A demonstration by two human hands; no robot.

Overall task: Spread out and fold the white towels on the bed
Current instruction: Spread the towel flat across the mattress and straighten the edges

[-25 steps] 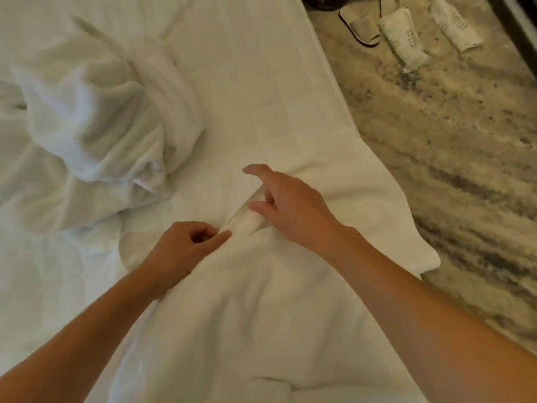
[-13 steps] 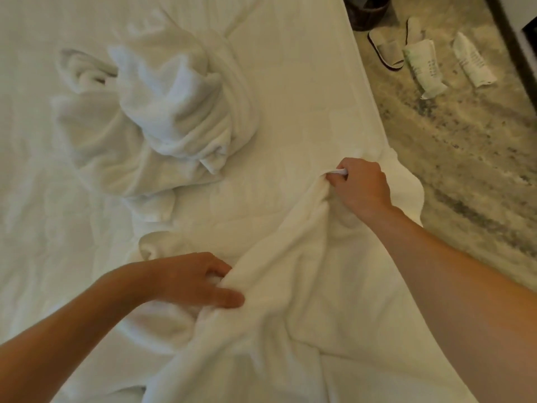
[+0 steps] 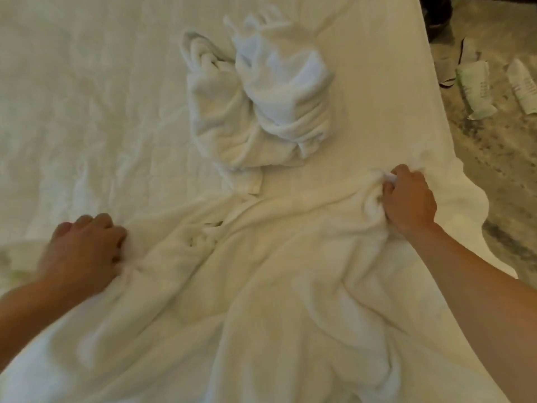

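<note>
A large white towel lies rumpled across the near part of the bed. My left hand grips its far edge at the left, fingers curled into the cloth. My right hand grips a bunched corner of the same towel at the right, near the bed's side. The far edge runs slack and wrinkled between the two hands. Beyond it, a heap of crumpled white towels sits on the sheet, apart from both hands.
The bed's right edge drops to a mottled marble floor. On the floor lie a slipper and two wrapped packets. A dark object stands at the top right corner.
My hands have drawn apart, the left going far left and the right staying near the bed's side. The towel's far edge has spread wider between them.
</note>
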